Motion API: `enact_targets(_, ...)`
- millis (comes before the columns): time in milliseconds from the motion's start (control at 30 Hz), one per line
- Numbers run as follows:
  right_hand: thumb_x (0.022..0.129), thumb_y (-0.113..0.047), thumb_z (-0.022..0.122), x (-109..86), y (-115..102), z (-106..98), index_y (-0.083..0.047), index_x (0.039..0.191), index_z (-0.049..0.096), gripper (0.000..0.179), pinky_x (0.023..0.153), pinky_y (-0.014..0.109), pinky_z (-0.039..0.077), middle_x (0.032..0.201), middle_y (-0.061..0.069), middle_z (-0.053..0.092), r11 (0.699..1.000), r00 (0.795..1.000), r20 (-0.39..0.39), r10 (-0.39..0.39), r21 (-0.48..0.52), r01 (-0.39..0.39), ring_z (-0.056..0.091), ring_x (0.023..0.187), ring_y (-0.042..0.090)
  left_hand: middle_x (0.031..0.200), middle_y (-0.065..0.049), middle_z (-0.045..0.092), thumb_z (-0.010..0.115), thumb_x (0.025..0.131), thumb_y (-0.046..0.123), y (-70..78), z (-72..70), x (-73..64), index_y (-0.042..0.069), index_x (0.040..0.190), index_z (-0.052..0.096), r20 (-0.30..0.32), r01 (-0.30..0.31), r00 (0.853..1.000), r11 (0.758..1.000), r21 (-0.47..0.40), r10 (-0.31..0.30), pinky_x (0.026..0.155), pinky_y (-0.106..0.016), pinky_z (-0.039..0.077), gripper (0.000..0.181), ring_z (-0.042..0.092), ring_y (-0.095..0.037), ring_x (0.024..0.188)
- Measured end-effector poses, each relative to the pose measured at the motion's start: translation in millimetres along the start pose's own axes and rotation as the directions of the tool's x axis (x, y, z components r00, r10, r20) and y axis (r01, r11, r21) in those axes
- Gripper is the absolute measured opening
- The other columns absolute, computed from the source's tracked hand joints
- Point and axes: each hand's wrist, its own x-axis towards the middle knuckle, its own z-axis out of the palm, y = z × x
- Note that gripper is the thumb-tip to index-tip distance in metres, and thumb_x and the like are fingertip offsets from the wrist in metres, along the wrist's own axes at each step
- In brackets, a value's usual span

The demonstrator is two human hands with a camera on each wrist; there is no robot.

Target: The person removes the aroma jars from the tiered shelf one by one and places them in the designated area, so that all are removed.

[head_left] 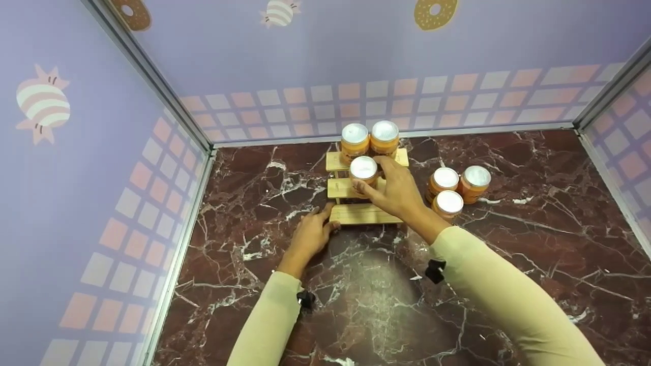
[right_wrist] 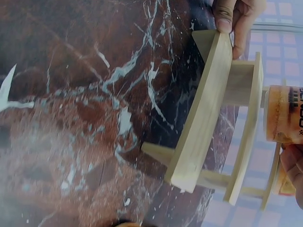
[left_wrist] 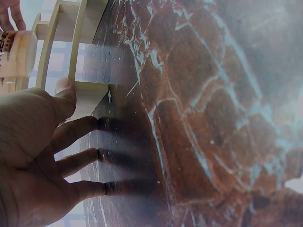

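Note:
My right hand (head_left: 399, 190) holds an orange jar with a white lid (head_left: 363, 168) between thumb and fingers, upright over the middle tier of a small three-step wooden rack (head_left: 363, 214). In the right wrist view, dark lettering shows on this jar (right_wrist: 282, 113). Two matching jars (head_left: 354, 140) stand side by side on the rack's top tier. At the left end of the lowest tier, my left hand (head_left: 311, 231) grips the corner with its thumb at the front edge. Other fingertips (left_wrist: 98, 153) of that hand reach down to the tabletop, spread apart.
Three more white-lidded jars (head_left: 476, 178) stand grouped to the right of the rack on the dark red marbled table (head_left: 254, 305). Purple patterned panels (head_left: 305, 56) close off the back, left and right sides. The back panel rises close behind the rack.

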Motion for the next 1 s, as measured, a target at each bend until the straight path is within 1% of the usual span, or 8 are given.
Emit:
enact_targets(167,0.098,-0.045,0.084,-4.8,8,-14,-0.001,0.139,0.065,0.064,0.100,0.061,0.059,0.129,0.020,0.075,1.000,1.000,-0.009,-0.009,0.006,0.009,0.074,0.115,0.044,0.167,-0.029,0.052,0.066,0.106,0.053,-6.3,6.4,5.1,0.035,0.167,0.050,0.007,0.021,1.000,1.000,-0.008,-0.021,0.117,-0.080,0.046,0.066,0.050,-0.064,0.149)
enact_targets(367,0.095,-0.042,0.088,-9.8,20,-32,0.001,0.140,0.066,0.066,0.093,0.056,0.060,0.124,0.020,0.075,1.000,0.999,-0.038,-0.001,0.026,0.002,0.073,0.104,0.040,0.167,-0.028,0.051,0.062,0.103,0.062,-35.7,34.2,24.0,0.039,0.168,0.047,-0.027,-0.004,1.000,1.000,0.002,0.004,0.120,-0.079,0.043,0.071,0.049,-0.063,0.150)
enact_targets(467,0.094,-0.042,0.089,-12.3,26,-41,0.002,0.139,0.066,0.067,0.090,0.052,0.060,0.122,0.021,0.075,1.000,0.999,-0.051,0.008,0.026,-0.006,0.073,0.101,0.039,0.168,-0.027,0.051,0.061,0.103,0.064,-38.8,37.4,26.1,0.039,0.169,0.046,-0.026,-0.006,1.000,1.000,0.013,0.007,0.122,-0.077,0.042,0.072,0.050,-0.058,0.152)
enact_targets(600,0.094,-0.043,0.089,-16.4,33,-54,0.002,0.139,0.066,0.068,0.090,0.052,0.060,0.123,0.021,0.075,0.999,0.998,-0.061,0.032,0.005,-0.032,0.072,0.102,0.040,0.168,-0.025,0.052,0.062,0.104,0.061,-40.0,39.0,27.8,0.039,0.169,0.046,-0.021,-0.003,1.000,1.000,0.023,0.003,0.124,-0.074,0.042,0.071,0.051,-0.052,0.154)
enact_targets(733,0.094,-0.044,0.089,-20.5,39,-66,0.002,0.140,0.065,0.069,0.093,0.056,0.059,0.127,0.022,0.075,0.998,0.996,-0.073,0.051,-0.018,-0.052,0.072,0.103,0.040,0.169,-0.026,0.050,0.062,0.104,0.062,-38.3,37.7,27.3,0.040,0.170,0.044,-0.009,0.002,1.000,1.000,0.027,-0.001,0.122,-0.076,0.043,0.072,0.050,-0.055,0.154)
enact_targets(867,0.094,-0.039,0.090,-23.1,45,-76,0.004,0.139,0.066,0.067,0.091,0.055,0.059,0.123,0.023,0.076,0.999,0.994,-0.104,0.033,-0.008,-0.034,0.072,0.102,0.039,0.167,-0.028,0.052,0.063,0.103,0.062,-37.1,36.1,22.7,0.039,0.168,0.048,-0.035,-0.025,0.999,1.000,0.004,0.025,0.123,-0.077,0.041,0.071,0.050,-0.057,0.152)
enact_targets(933,0.093,-0.036,0.091,-23.9,48,-80,0.006,0.137,0.067,0.066,0.090,0.054,0.059,0.121,0.024,0.076,1.000,0.992,-0.126,0.018,0.002,-0.018,0.073,0.103,0.040,0.166,-0.029,0.052,0.065,0.104,0.057,-26.0,25.1,15.7,0.036,0.168,0.049,-0.025,-0.021,0.999,1.000,-0.007,0.021,0.123,-0.078,0.041,0.069,0.050,-0.057,0.153)
enact_targets(1000,0.093,-0.034,0.091,-25.3,50,-84,0.007,0.137,0.067,0.065,0.094,0.056,0.059,0.124,0.025,0.076,1.000,0.990,-0.141,0.014,0.005,-0.013,0.073,0.108,0.042,0.166,-0.030,0.052,0.063,0.104,0.060,-25.5,24.8,13.8,0.036,0.168,0.049,-0.033,-0.029,0.999,1.000,-0.009,0.029,0.121,-0.078,0.042,0.070,0.051,-0.059,0.151)
